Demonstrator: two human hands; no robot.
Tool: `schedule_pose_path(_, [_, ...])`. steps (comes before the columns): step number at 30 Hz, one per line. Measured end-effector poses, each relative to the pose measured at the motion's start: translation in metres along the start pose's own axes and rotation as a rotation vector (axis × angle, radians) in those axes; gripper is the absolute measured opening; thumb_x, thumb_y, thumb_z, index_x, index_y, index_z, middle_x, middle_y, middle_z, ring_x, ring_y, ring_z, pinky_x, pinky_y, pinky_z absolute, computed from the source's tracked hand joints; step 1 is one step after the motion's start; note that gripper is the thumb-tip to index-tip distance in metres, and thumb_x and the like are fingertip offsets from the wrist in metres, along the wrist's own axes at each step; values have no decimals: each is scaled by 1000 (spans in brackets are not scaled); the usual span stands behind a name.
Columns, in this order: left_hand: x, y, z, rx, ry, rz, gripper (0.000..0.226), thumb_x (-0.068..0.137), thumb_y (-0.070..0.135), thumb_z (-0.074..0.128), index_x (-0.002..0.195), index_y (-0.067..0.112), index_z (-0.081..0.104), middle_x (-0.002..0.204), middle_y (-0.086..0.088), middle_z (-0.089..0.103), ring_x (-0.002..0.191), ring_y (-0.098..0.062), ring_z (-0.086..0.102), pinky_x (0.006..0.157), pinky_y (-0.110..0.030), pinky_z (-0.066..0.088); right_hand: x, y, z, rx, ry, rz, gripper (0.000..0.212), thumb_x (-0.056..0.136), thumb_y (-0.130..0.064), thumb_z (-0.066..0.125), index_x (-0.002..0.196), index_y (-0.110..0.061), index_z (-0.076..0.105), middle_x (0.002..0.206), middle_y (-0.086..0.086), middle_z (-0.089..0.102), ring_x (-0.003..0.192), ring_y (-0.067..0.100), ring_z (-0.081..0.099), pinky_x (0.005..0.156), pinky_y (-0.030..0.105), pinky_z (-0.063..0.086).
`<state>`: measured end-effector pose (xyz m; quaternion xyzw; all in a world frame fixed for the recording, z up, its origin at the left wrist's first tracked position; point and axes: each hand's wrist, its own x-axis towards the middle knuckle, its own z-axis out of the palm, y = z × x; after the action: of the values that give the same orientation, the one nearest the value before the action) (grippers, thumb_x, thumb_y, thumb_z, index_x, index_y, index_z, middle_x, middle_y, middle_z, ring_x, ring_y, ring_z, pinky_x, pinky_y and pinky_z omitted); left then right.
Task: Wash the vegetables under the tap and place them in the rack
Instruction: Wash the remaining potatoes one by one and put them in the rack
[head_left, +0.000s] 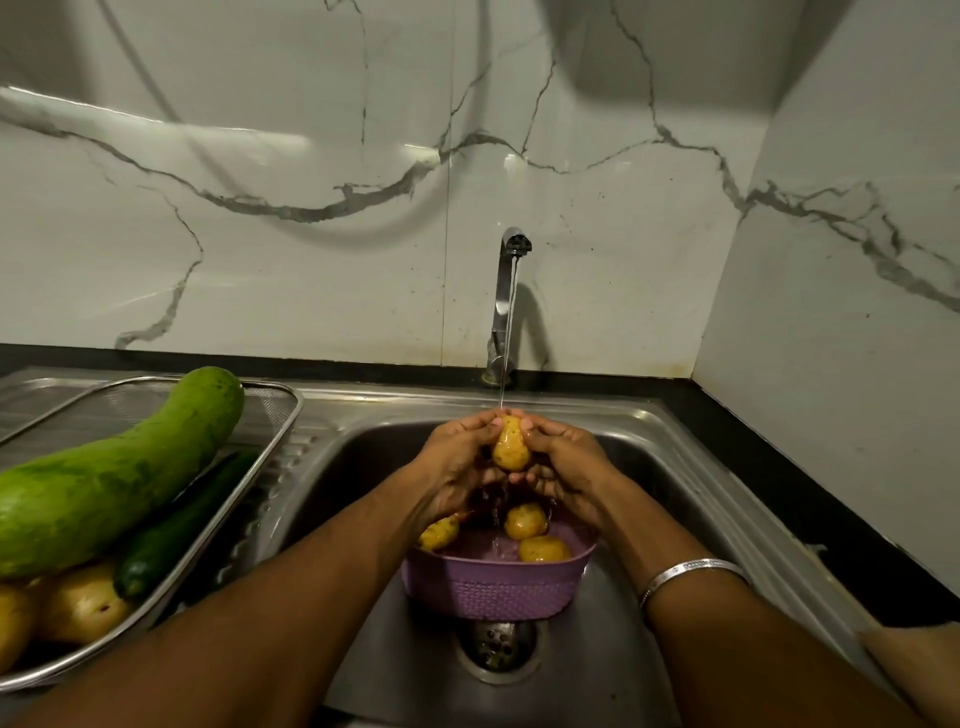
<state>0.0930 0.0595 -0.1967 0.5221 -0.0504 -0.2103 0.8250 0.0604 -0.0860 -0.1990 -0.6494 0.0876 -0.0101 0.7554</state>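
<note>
A wet yellow potato (511, 448) is held under the thin stream from the tap (506, 301). My left hand (457, 462) grips it from the left and my right hand (561, 462) grips it from the right, fingers curled round it. Below them a purple basket (493, 587) stands in the sink (649, 467) with three more potatoes (525, 521) in water. On the left drainboard a steel mesh rack (270, 441) holds a big pale green gourd (109, 478), a dark green cucumber (182, 530) and potatoes (80, 605).
The sink drain (500, 647) lies just in front of the basket. A black counter (810, 499) runs along the right side and back. Marble wall panels close in behind and at right. A silver bangle (691, 571) is on my right wrist.
</note>
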Motion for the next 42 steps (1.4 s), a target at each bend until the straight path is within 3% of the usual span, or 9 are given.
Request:
schedule_pose_path(4, [4,0,0,50,198,-24,28,91,22,73,114,6,74,112,-17,73,100,-33,70,72,-43,63,-5,1,2,-69,-60,-16,23,98,-19,65,117,-27,75,101,14,78,63,23,69,59,22,57])
schedule_pose_path(8, [7,1,1,85,252,-20,28,87,30,78,103,8,76,104,-16,75,92,-32,72,62,-40,62,-6,-1,3,-67,-63,-16,20,96,-20,67,110,-31,77,99,14,78,64,24,71,57,22,57])
schedule_pose_path(12, [3,3,4,96,113,4,21,100,13,60,115,4,71,115,-20,72,90,-26,71,62,-35,63,-1,2,2,-60,-1,-13,19,98,-22,66,112,-28,76,91,11,79,55,19,69,49,17,52])
schedule_pose_path(17, [4,7,-5,97,-5,-67,27,102,5,50,122,5,68,120,-20,70,110,-34,68,86,-45,61,0,4,-4,-79,-14,-20,22,97,-19,66,116,-25,76,95,11,79,60,21,70,56,21,57])
schedule_pose_path(20, [4,5,-6,149,131,-82,18,96,11,64,112,6,72,115,-20,72,103,-35,70,77,-45,63,0,7,-4,-150,-54,-35,27,96,-16,68,121,-24,75,99,12,79,69,26,73,64,27,59])
schedule_pose_path(23, [8,0,-6,146,237,-62,24,91,19,74,111,6,73,109,-18,73,102,-36,70,67,-44,62,0,6,-1,-167,-73,-40,28,94,-14,70,119,-26,76,102,13,78,67,27,73,56,24,60])
schedule_pose_path(34, [2,7,-6,-3,-65,-60,33,104,-1,45,130,5,63,127,-19,67,115,-32,65,78,-38,64,5,4,-6,-63,4,-2,20,97,-22,67,114,-30,75,94,13,79,63,22,71,60,22,56])
schedule_pose_path(39, [6,1,-6,105,171,-33,16,96,13,66,109,7,74,112,-19,73,99,-32,71,69,-41,63,0,4,-4,-123,-55,-51,25,94,-14,70,117,-24,76,101,16,78,68,28,73,55,24,60])
schedule_pose_path(42, [10,-1,-8,109,227,-34,22,90,20,74,108,7,75,108,-18,74,100,-34,71,72,-45,63,1,5,0,-151,-61,-74,28,93,-10,72,118,-21,76,107,14,77,73,32,75,55,26,60])
